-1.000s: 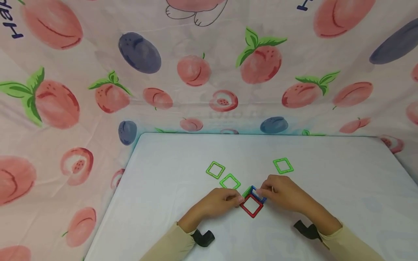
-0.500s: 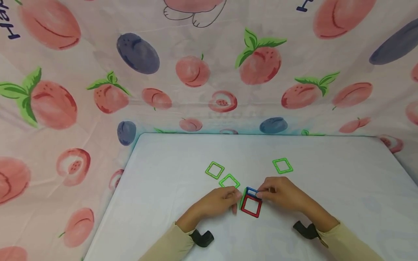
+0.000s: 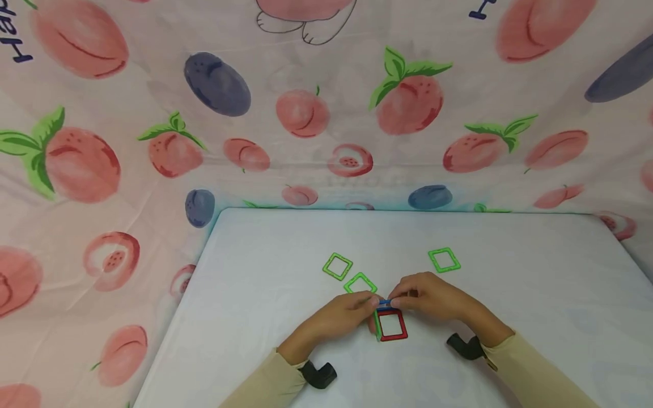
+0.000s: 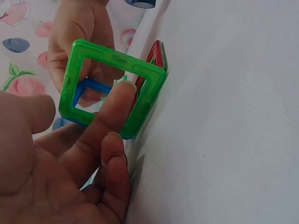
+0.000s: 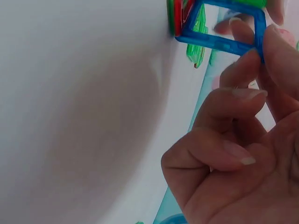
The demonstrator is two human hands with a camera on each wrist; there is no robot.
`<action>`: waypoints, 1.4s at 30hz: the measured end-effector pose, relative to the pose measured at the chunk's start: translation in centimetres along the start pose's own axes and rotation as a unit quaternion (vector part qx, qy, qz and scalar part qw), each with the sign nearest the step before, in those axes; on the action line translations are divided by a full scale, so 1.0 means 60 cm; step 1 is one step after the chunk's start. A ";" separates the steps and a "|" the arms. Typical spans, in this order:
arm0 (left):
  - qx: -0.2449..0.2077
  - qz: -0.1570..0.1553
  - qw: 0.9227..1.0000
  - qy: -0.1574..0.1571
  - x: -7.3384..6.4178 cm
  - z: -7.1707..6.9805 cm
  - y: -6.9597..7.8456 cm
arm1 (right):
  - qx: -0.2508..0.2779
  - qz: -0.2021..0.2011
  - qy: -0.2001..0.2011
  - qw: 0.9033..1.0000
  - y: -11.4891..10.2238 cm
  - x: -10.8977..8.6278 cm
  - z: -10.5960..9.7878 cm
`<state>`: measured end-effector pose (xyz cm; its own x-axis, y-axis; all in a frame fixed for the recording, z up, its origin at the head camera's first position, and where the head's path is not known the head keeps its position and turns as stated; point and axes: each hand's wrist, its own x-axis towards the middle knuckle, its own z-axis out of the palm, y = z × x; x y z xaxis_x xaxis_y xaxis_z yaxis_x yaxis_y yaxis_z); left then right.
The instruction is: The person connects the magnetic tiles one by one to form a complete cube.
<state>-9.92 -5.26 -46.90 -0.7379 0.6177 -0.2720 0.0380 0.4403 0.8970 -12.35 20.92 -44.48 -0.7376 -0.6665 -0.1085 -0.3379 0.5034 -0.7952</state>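
A red square magnetic tile [image 3: 394, 338] lies flat on the table in the head view, with a thin green edge showing under it in the wrist views. Upright along its left side stands a green magnetic tile [image 4: 117, 58]; my left hand [image 3: 336, 318] holds it, one finger laid across its outer face. At the far side a blue magnetic tile [image 5: 219, 44] stands on edge, meeting the green one at the corner. My right hand [image 3: 433, 297] pinches the blue tile between thumb and index finger, its other fingers curled in.
Just beyond the left hand lies a green square tile [image 3: 374, 288], with another green tile [image 3: 337, 277] behind it. A third green tile [image 3: 444, 259] lies past the right hand. The white table [image 3: 275, 249] backs onto a fruit-print cloth [image 3: 301, 164].
The joined tiles have turned on the table, so the blue one now stands straight across the far side. My right hand has moved left; the left fingers have come in against the corner.
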 end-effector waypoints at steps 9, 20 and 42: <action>0.008 -0.013 0.999 0.039 0.000 0.009 0.008 | -0.007 0.038 -0.014 0.999 0.007 0.001 -0.002; 0.017 -0.014 0.999 0.039 -0.004 0.014 0.003 | -0.061 0.114 0.095 0.987 0.049 -0.036 -0.034; 0.025 -0.009 0.999 0.043 -0.007 0.012 -0.002 | -0.086 0.199 0.124 0.968 0.132 -0.063 -0.111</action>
<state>-9.12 -5.13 -47.12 -0.7933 0.5524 -0.2560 0.0562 0.4850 0.8727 -16.12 31.11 -46.41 -0.9402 -0.2584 -0.2220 -0.0745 0.7919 -0.6062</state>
